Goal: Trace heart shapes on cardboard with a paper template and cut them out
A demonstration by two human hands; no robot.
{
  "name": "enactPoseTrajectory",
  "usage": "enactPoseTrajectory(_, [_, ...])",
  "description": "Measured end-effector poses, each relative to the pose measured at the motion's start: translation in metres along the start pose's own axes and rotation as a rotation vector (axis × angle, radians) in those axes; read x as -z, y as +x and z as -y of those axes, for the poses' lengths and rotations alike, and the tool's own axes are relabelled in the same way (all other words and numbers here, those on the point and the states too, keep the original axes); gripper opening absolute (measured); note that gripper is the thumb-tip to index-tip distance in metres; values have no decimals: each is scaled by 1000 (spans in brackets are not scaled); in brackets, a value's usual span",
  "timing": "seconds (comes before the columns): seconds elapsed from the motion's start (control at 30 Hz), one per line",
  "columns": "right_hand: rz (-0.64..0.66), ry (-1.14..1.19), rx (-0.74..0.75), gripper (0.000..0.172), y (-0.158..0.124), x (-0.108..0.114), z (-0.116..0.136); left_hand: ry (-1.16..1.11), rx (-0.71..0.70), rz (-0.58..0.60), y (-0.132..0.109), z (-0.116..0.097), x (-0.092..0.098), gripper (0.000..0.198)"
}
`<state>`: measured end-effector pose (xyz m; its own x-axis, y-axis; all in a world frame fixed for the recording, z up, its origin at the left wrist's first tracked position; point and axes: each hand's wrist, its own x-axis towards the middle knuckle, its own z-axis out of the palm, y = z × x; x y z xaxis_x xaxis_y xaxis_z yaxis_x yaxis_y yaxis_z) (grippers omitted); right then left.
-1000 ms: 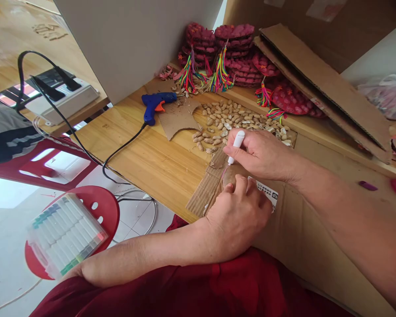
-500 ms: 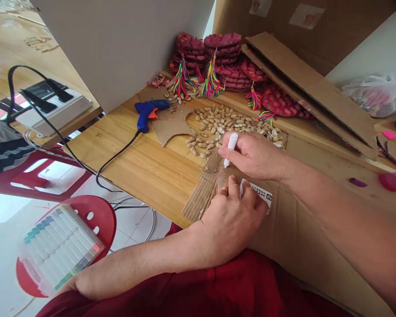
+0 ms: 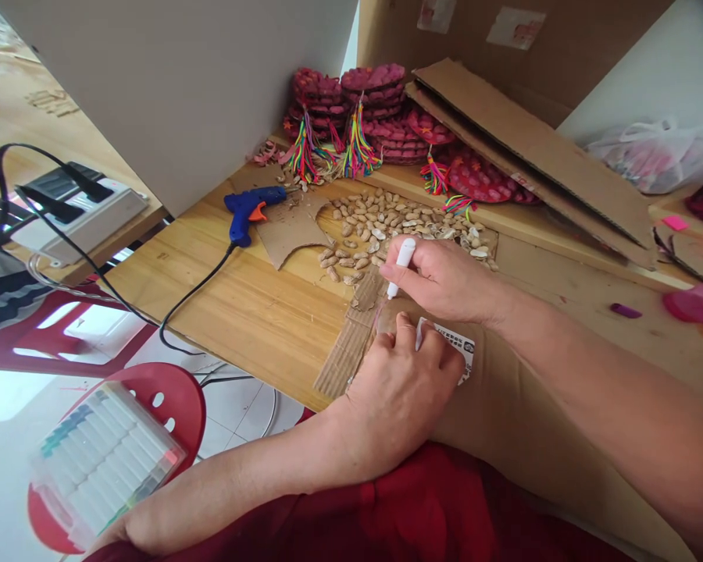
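My right hand [image 3: 445,277] is closed around a white marker [image 3: 402,269], its tip pointing down at the brown cardboard [image 3: 480,414]. A thin pinkish-purple line [image 3: 379,316] runs near the tip. Just below, my left hand [image 3: 407,382] presses on the cardboard with bent, spread fingers. A white printed label [image 3: 460,341] shows partly from under those fingers; what else lies beneath the palm is hidden. Along the left edge, a strip of cardboard has its corrugated ridges bare [image 3: 345,351].
Peanuts [image 3: 380,215] and shells lie behind my hands. A blue glue gun [image 3: 249,212] rests by a cut cardboard piece [image 3: 290,234]. Stacked pink tasselled pieces [image 3: 375,78] and leaning cardboard [image 3: 533,148] stand behind. Right lies a purple cap [image 3: 626,311]; left, a marker case [image 3: 108,453] on a red stool [image 3: 187,406].
The view has shifted slightly, so most things sit a little further left. The right hand still grips the marker and the left still presses the cardboard.
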<state>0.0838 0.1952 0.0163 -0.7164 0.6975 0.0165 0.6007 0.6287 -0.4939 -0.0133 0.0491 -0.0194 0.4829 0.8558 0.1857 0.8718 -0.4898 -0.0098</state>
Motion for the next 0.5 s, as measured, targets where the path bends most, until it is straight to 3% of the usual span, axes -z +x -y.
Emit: enactPoseTrajectory(0.5, [-66,46,-52,24,-7,-1,-9,-21,13,30,2,1,-1,30])
